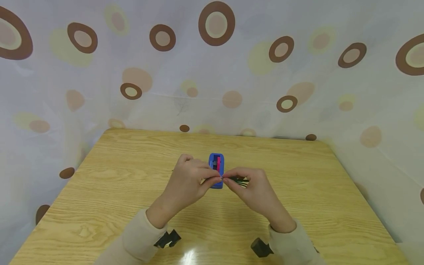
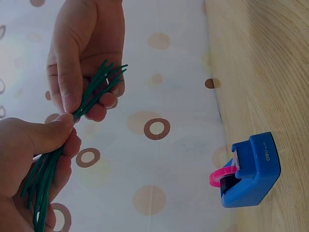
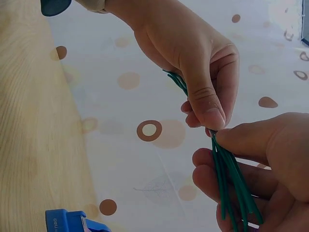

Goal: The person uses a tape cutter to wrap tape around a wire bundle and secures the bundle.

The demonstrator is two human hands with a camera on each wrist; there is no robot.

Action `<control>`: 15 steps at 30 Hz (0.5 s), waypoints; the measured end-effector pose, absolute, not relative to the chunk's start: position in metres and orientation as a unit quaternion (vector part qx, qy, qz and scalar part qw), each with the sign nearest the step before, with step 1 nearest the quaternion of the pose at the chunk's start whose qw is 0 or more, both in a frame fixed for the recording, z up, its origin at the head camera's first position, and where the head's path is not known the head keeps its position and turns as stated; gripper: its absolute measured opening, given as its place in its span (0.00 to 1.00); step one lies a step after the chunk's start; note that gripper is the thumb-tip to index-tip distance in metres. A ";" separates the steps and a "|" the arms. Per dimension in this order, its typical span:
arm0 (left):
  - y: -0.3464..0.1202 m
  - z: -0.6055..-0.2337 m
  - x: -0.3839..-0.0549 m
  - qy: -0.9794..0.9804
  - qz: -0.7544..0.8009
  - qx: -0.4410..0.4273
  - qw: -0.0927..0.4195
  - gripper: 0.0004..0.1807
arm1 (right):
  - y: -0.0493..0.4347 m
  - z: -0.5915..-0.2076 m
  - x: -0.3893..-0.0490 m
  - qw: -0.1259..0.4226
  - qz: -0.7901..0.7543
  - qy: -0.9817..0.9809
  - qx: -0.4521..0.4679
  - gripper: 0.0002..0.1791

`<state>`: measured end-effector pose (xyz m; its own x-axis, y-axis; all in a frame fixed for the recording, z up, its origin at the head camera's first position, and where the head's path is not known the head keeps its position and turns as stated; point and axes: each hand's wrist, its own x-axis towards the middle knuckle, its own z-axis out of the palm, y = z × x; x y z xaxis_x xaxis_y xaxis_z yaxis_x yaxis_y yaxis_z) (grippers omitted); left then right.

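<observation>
A bundle of thin green strands (image 2: 46,179) is held up between both hands, gathered tight at its middle and fanned out at both ends. My left hand (image 1: 188,180) pinches it with thumb and fingertips, and one end runs back along the palm. Right beside that grip, my right hand (image 1: 255,187) pinches the same narrow middle, the other end spreading across its fingers (image 3: 207,179). Thumbs and fingertips of both hands meet there and cover the pinched spot. Behind the hands in the head view stands a blue tape dispenser (image 2: 258,169) with a pink roll (image 2: 222,177).
The tape dispenser stands on a wood-grain table (image 1: 132,154). A pale curtain (image 1: 185,62) with brown and beige circles surrounds the table at the back and sides. Dark wrist-worn devices (image 1: 261,247) sit at the beige sleeves (image 1: 142,235).
</observation>
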<state>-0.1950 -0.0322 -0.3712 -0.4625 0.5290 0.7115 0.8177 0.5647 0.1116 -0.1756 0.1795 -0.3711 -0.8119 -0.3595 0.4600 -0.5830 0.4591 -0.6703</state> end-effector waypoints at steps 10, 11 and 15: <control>-0.033 -0.375 -0.196 -0.832 -0.267 -0.389 0.292 0.07 | 0.177 -0.377 -0.177 0.152 0.445 -0.834 0.289 0.04; -0.033 -0.375 -0.196 -0.836 -0.266 -0.386 0.285 0.07 | 0.177 -0.378 -0.177 0.156 0.447 -0.831 0.294 0.04; -0.033 -0.374 -0.196 -0.851 -0.266 -0.376 0.253 0.07 | 0.178 -0.381 -0.179 0.169 0.445 -0.820 0.317 0.06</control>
